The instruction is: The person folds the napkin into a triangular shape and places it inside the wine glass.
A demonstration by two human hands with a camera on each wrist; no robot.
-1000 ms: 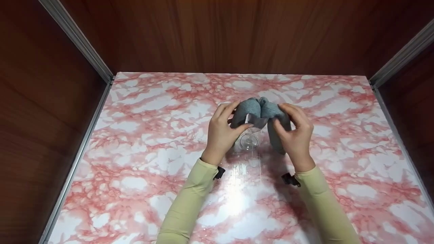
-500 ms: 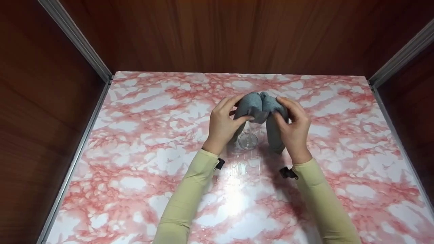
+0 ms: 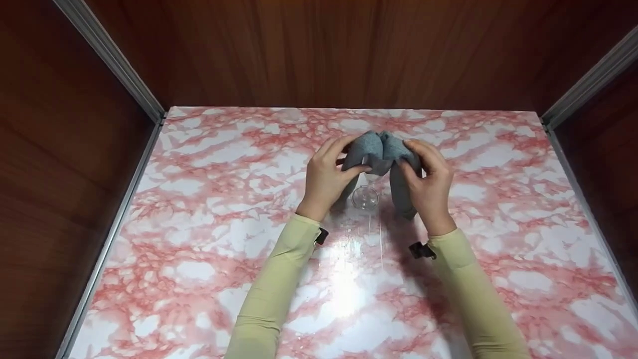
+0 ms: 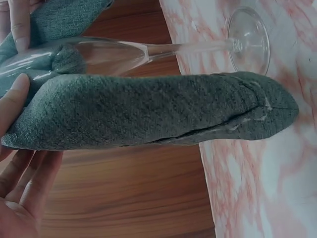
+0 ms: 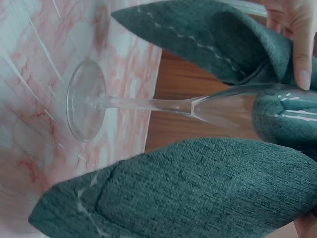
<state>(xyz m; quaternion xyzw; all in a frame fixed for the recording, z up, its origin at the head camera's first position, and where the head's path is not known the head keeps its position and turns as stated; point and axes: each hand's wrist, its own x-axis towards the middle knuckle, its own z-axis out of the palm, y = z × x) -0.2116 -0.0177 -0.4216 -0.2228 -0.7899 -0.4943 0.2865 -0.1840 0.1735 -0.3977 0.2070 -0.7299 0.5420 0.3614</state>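
Note:
A stemmed glass [image 3: 365,198] stands upright between the hands, its foot low over the marbled surface; whether it touches I cannot tell. A grey-green cloth napkin [image 3: 370,145] is tucked into the bowl, and its two ends drape down outside, one on each side. On the left, the left hand [image 3: 323,177] pinches the napkin at the rim, its thumb against the glass bowl. The right hand [image 3: 429,182] grips the right flap between thumb and fingers. In the left wrist view one flap [image 4: 148,111] hangs beside the clear stem [image 4: 193,48]. White stitching shows on the flap [image 5: 218,186] in the right wrist view.
The red-and-white marbled table [image 3: 199,269] extends around the hands. Dark wooden panels [image 3: 319,55] with metal corner strips [image 3: 114,55] enclose the back and sides. Each sleeve has a black wrist mount, such as the right one [image 3: 422,250].
Both hands, the napkin and the glass have shifted slightly away, toward the back of the table. The hold on the napkin looks much the same.

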